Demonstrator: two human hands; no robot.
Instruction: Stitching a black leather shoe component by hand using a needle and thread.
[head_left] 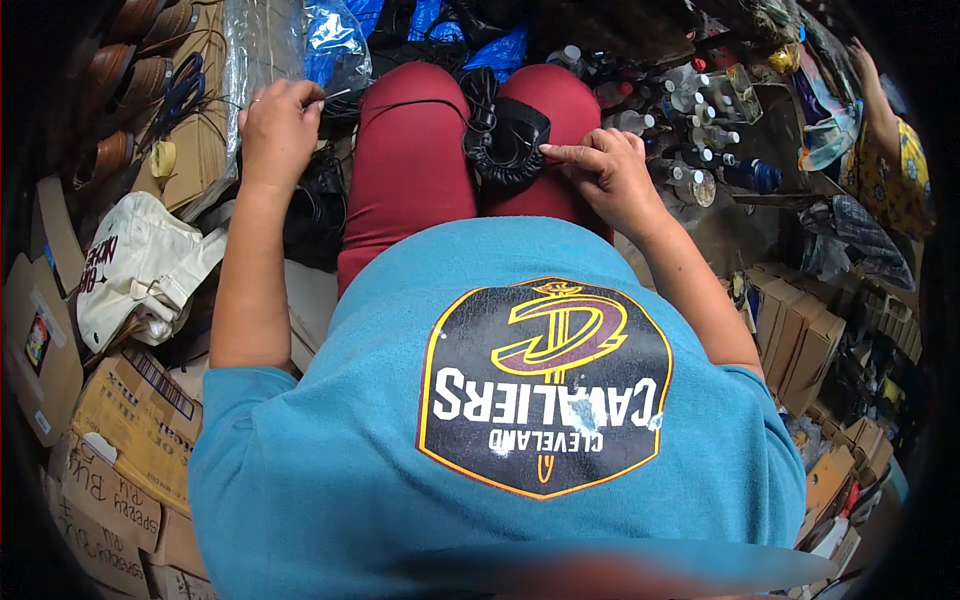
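Across my maroon-trousered thighs lies a black shoe piece (pixel 515 148) with a rounded, ridged edge. My right hand (pixel 605 172) pinches its right edge between thumb and forefinger. My left hand (pixel 280 130) is raised to the left of my knees, its fingers closed. From those fingers sticks out a thin, pale, needle-like tool (pixel 340 94); its other end is hidden in the hand. A thin dark thread (pixel 410 101) crosses my left thigh toward the shoe piece. Whether it runs on to my left hand I cannot tell.
Brown shoes (pixel 110 75) stand on the far left, above a white cloth bag (pixel 150 265) and cardboard boxes (pixel 140 420). Several bottles (pixel 690 125) crowd the right side beyond my knee. Further right are stacked cartons (pixel 795 325) and another person's arm (pixel 875 105) with a yellow patterned garment.
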